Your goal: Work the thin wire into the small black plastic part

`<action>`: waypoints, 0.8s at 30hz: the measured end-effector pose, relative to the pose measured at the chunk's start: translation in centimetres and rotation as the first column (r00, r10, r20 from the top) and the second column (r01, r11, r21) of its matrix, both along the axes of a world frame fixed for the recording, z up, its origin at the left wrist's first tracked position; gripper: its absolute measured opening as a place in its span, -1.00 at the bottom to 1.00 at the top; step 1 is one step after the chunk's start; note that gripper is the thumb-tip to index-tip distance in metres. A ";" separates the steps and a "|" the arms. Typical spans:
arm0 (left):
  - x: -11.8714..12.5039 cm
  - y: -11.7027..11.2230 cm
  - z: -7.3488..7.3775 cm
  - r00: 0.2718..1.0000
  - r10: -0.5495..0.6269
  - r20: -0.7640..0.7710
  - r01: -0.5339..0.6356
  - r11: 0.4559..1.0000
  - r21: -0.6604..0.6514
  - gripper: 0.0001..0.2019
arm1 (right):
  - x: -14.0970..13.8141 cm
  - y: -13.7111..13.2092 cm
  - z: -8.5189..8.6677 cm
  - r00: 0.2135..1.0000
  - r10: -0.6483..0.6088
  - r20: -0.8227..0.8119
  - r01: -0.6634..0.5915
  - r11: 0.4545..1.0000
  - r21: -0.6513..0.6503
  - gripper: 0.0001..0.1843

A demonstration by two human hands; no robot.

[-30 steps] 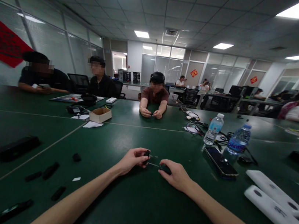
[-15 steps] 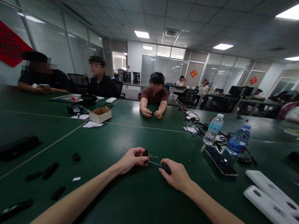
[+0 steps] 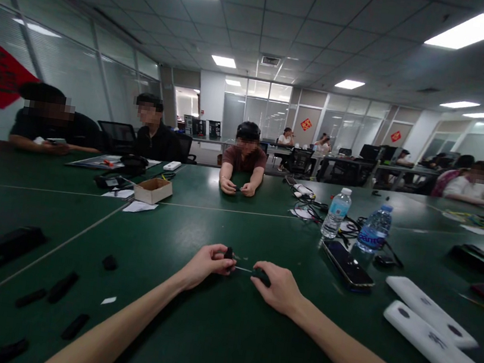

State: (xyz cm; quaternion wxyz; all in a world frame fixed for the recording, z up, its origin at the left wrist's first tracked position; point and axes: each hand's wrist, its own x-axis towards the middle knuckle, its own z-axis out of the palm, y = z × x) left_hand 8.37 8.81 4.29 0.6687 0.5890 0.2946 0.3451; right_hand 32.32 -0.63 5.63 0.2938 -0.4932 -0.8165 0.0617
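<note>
1. Left hand: fingers curled shut, small black part pinched at the tips; mid-bench, toward the near edge.
2. Right hand: fingers curled around dark piece; thin metal pin spanning the gap between hands.
3. Toward the right edge: black smartphone, white bars.
4. Farther: water bottle; cardboard box left.

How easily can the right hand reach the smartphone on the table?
Probably yes: only green tabletop lies between the right hand and the smartphone, though that hand now grips a small dark part.
</note>
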 end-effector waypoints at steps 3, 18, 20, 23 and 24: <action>0.0 0.0 0.1 1.000 -0.015 -0.017 0.015 1.000 0.017 -0.54 | -0.1 -0.1 0.1 1.000 -0.012 0.001 0.012 1.000 0.001 -0.76; 0.0 -0.2 0.5 0.998 -0.048 -0.030 0.052 0.991 0.121 -0.65 | 0.0 0.2 0.1 0.999 -0.031 0.012 0.032 0.998 -0.046 -0.75; -0.1 -0.3 0.5 0.998 -0.049 -0.048 0.055 0.990 0.130 -0.66 | 0.1 0.2 0.2 1.000 -0.014 0.004 0.014 0.998 -0.054 -0.75; -0.1 -0.4 0.6 0.996 -0.053 -0.067 0.062 0.988 0.139 -0.66 | 0.1 0.1 0.4 1.000 -0.002 0.007 0.002 0.998 -0.063 -0.74; -0.1 -0.4 0.7 0.996 -0.054 -0.070 0.063 0.988 0.141 -0.66 | 0.1 0.0 0.4 1.000 -0.001 0.012 0.002 0.998 -0.066 -0.74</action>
